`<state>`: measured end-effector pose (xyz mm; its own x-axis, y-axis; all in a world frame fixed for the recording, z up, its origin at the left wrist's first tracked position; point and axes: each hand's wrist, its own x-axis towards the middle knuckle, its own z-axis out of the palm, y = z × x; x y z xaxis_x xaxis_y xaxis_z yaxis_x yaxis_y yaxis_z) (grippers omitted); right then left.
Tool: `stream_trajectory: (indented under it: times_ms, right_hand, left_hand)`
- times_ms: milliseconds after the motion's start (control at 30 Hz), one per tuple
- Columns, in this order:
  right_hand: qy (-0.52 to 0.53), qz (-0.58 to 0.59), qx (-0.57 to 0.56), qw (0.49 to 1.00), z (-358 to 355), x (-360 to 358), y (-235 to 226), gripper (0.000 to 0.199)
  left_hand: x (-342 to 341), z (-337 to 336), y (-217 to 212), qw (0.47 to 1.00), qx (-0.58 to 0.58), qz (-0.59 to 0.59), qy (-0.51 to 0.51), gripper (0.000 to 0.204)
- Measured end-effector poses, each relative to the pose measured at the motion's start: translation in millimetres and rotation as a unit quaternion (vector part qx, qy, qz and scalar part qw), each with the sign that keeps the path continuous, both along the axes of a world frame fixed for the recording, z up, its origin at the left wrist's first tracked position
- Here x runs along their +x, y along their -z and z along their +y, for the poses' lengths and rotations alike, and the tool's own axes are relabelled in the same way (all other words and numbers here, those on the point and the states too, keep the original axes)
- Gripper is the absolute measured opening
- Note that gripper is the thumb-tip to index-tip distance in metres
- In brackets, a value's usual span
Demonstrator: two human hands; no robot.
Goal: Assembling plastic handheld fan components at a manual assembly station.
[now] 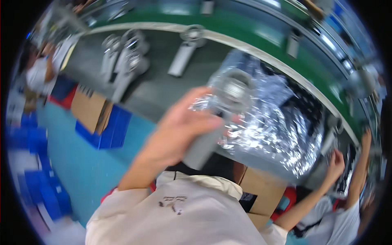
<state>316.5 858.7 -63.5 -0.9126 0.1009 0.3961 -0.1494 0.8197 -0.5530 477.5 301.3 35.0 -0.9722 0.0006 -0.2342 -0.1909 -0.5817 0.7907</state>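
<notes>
A cardboard box [267, 188] is standing at the near side, below the edge of the counter [159, 96]. The left grip [183, 124] is clamping the grey handheld unit [230, 100] at centre, above the counter's near edge. Its handle end is hanging free; if the thumb is loosening, the unit could be slipping toward the floor [65, 139]. The right grip [335, 164] is hovering well to the right, fingers curled; blur is hiding whether it is holding anything. Beyond the unit, glossy clear film [277, 134] is lying rumpled and could be snagging the round head. Farther left, similar units [125, 79] are lying crowded together; a knock could be scuffing them. At the far side, a green belt [253, 32] is carrying others.
</notes>
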Motion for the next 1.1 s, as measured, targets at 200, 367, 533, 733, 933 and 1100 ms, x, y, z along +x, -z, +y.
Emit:
stream_trajectory:
  times_ms: [200,367,533,733,933,1100]
  right_hand:
    - [-0.031,-0.033,-0.059,0.997,-10,-13,8,0.015]
    - [-0.058,-0.054,-0.193,0.978,-81,17,-20,0.014]
    - [-0.128,-0.086,-0.425,0.892,-153,60,-55,0.014]
    - [-0.258,-0.091,-0.313,0.91,-250,83,-98,0.021]
    - [-0.338,-0.057,-0.238,0.909,-293,83,-101,0.018]
    - [-0.329,-0.066,-0.272,0.902,-306,91,-113,0.021]
  left_hand:
    - [20,54,26,0.997,0.083,-0.001,-0.008,0.063]
    - [24,65,22,0.998,0.018,0.005,-0.056,0.066]
    - [5,79,30,0.997,-0.023,0.046,-0.054,0.066]
    - [-5,88,29,0.997,-0.035,0.066,-0.009,0.066]
    - [-5,94,28,0.996,-0.05,0.064,-0.027,0.067]
    - [-1,97,28,0.994,-0.073,0.065,-0.044,0.067]
